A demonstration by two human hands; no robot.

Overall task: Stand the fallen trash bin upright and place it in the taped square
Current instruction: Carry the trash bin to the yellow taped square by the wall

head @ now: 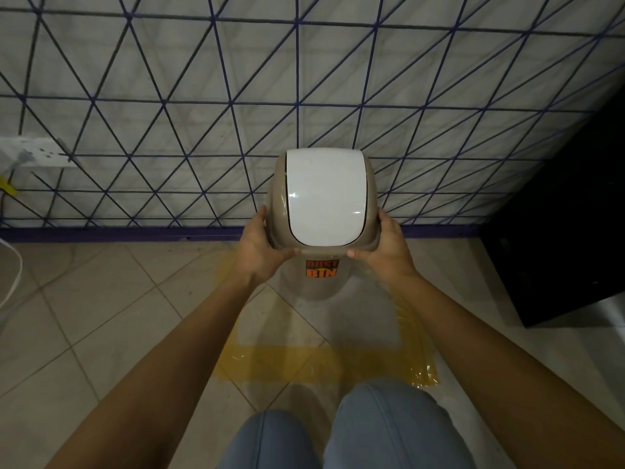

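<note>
The trash bin (323, 282) stands upright in front of me, a beige body with a white swing lid (325, 194) and an orange "DUST BIN" sticker. Its base sits inside the yellow taped square (304, 363) on the tiled floor, close to the wall. My left hand (258, 247) grips the bin's top rim on the left side. My right hand (385, 247) grips the rim on the right side. Whether the base touches the floor is hidden by the bin's top.
A wall (169, 96) with purple triangle lines rises right behind the bin. A black cabinet (568, 214) stands at the right. A wall socket (37, 152) and a white cable (13, 279) are at the left. My knees (338, 434) are low in the view.
</note>
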